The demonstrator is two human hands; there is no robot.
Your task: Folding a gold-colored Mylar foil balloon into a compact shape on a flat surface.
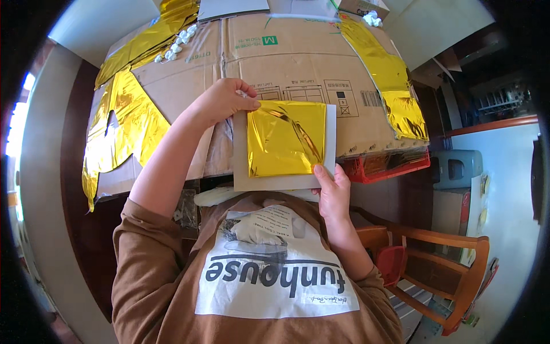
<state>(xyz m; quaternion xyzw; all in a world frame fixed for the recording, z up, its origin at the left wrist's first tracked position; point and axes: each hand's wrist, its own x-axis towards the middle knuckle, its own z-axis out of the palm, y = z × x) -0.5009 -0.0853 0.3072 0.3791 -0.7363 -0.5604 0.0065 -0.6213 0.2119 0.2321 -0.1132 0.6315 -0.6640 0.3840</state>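
A square gold foil sheet (282, 143), slightly creased along its right side, lies over a flat light-grey board (269, 183) at the near edge of the cardboard. The board's margins show around the foil, widest at the left and bottom. My left hand (224, 102) reaches across from the left and pinches the foil's upper left corner between thumb and fingertips. With my right hand (335, 195) I grip the board near its lower right corner. The thumb presses on the foil's lower right corner, and the fingers are partly hidden beneath the board.
Flattened cardboard (195, 92) covers the work surface. Gold foil scraps (134, 120) drape over its left side, and a gold foil strip (395, 86) lies along the right. White crumpled bits (179, 46) sit far left. A red crate (389, 166) and wooden chair (435, 235) stand at right.
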